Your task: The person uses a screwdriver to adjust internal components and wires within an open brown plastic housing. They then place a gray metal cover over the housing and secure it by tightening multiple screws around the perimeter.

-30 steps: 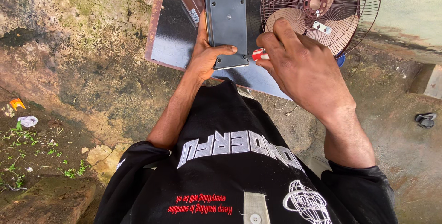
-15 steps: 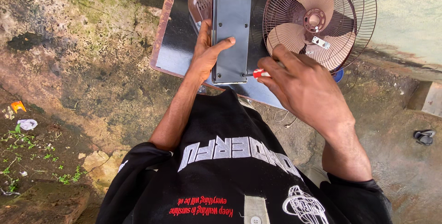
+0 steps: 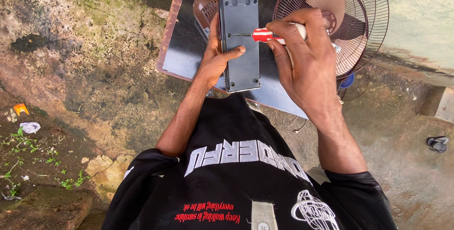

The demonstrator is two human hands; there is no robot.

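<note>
1. Grey plastic casing [image 3: 240, 41] stands on the dark bench [image 3: 182, 55], its long axis running away from me toward the bench's far edge, screw-hole face turned up to the camera.
2. I see my left hand [image 3: 218, 55] clamped on the casing's left edge, thumb laid across its face.
3. My right hand [image 3: 305, 60] is closed around a screwdriver [image 3: 265, 34] with a red and white handle.
4. I read the screwdriver as lying crosswise to the casing, shaft pointing left, tip on the casing's middle.
5. Beside the casing's far left corner lies a brown fan part [image 3: 204, 7]; a caged fan [image 3: 340, 12] sits just right of my hand.
</note>
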